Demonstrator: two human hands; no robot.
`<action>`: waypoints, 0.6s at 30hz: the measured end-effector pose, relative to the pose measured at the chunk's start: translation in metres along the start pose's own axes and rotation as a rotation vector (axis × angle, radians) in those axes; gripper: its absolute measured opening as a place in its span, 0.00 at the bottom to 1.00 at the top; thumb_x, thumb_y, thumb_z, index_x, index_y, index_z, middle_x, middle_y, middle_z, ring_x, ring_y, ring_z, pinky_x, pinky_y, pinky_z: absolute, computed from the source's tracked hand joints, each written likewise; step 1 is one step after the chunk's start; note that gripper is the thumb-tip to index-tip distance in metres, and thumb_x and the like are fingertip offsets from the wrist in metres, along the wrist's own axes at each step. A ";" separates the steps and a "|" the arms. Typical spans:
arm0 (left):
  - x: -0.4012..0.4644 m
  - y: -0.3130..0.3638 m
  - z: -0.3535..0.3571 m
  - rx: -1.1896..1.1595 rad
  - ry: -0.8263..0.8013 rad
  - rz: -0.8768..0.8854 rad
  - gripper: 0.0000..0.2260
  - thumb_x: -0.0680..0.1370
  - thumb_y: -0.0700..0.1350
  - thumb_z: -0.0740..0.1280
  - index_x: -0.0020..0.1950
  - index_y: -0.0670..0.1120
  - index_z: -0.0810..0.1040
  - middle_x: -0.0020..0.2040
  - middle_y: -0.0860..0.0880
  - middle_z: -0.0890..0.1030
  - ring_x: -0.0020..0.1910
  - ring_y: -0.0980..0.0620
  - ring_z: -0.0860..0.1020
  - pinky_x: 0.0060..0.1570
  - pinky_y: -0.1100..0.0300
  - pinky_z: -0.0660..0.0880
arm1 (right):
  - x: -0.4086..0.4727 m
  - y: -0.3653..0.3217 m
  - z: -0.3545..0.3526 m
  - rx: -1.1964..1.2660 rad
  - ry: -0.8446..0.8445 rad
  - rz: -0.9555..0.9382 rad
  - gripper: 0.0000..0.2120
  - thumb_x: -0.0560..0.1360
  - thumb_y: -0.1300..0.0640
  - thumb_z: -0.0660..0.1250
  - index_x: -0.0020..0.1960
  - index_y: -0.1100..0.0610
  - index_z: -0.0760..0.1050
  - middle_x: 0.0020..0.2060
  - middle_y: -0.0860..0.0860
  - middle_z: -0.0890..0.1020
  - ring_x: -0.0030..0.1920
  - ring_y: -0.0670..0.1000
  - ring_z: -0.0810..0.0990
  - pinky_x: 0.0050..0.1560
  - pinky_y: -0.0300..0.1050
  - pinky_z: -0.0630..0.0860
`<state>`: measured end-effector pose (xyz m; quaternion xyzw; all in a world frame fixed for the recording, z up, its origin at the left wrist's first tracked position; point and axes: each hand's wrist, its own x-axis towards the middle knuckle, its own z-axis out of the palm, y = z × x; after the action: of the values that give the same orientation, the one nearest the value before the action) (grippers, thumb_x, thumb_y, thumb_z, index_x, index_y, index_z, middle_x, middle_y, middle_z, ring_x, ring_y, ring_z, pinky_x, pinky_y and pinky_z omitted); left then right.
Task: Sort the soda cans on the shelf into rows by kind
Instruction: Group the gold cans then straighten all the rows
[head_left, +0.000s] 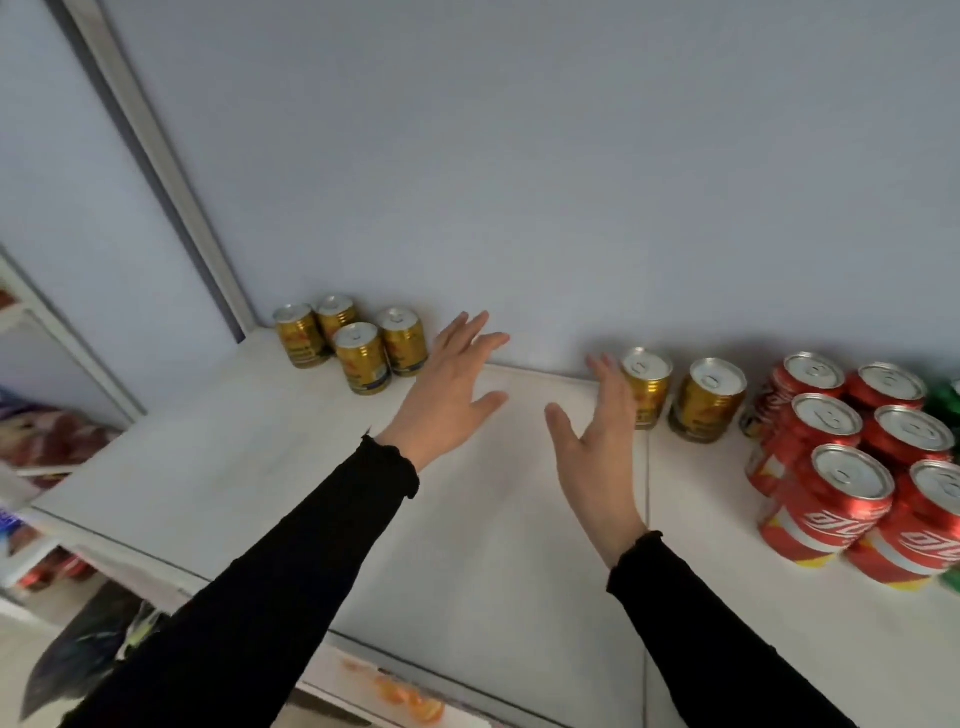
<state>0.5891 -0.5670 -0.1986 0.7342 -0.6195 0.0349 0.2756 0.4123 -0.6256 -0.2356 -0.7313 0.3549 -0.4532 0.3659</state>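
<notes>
With both our left hand (447, 384) and right hand (597, 441) spread and empty over the shelf (260, 467), we judge the red cans (826, 514) already grouped at the right, while two gold cans (675, 395) beside them stand well apart from the four gold cans (358, 345) in the back left corner.

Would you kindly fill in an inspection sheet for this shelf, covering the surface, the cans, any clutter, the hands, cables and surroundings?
Surface: white shelf, a seam running front to back right of centre.
Job's things: four gold cans clustered in the back left corner; two more gold cans by the back wall right of centre; red cola cans in rows at the right; a green can at the right edge, mostly cut off.
Clutter: nothing seen on the shelf.
Hands: left hand and right hand both open, fingers spread, holding nothing; the right hand is next to a gold can.
Cables: nothing seen.
Surroundings: grey-blue back wall; packaged goods on shelves at left, blurred.
</notes>
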 end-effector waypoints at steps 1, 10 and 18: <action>-0.004 -0.018 -0.011 0.004 0.015 -0.036 0.27 0.79 0.49 0.69 0.76 0.52 0.66 0.81 0.50 0.56 0.80 0.50 0.48 0.76 0.55 0.49 | 0.003 -0.008 0.015 0.025 -0.031 -0.003 0.28 0.79 0.59 0.67 0.77 0.54 0.62 0.77 0.49 0.62 0.77 0.47 0.58 0.75 0.41 0.56; -0.011 -0.174 -0.075 -0.062 -0.022 -0.251 0.35 0.73 0.47 0.75 0.77 0.51 0.63 0.75 0.49 0.65 0.74 0.47 0.63 0.73 0.48 0.63 | 0.054 -0.031 0.182 0.147 -0.255 0.269 0.38 0.73 0.53 0.76 0.77 0.52 0.60 0.73 0.50 0.67 0.73 0.51 0.66 0.73 0.53 0.66; 0.015 -0.219 -0.068 -0.218 -0.195 -0.161 0.35 0.76 0.48 0.73 0.79 0.50 0.61 0.76 0.49 0.66 0.74 0.50 0.67 0.70 0.52 0.68 | 0.084 -0.020 0.240 0.107 -0.182 0.369 0.37 0.72 0.61 0.75 0.76 0.55 0.61 0.69 0.53 0.72 0.65 0.51 0.72 0.65 0.46 0.69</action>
<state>0.8152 -0.5328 -0.2143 0.7472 -0.5825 -0.1259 0.2941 0.6661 -0.6360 -0.2614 -0.6711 0.4237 -0.3287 0.5118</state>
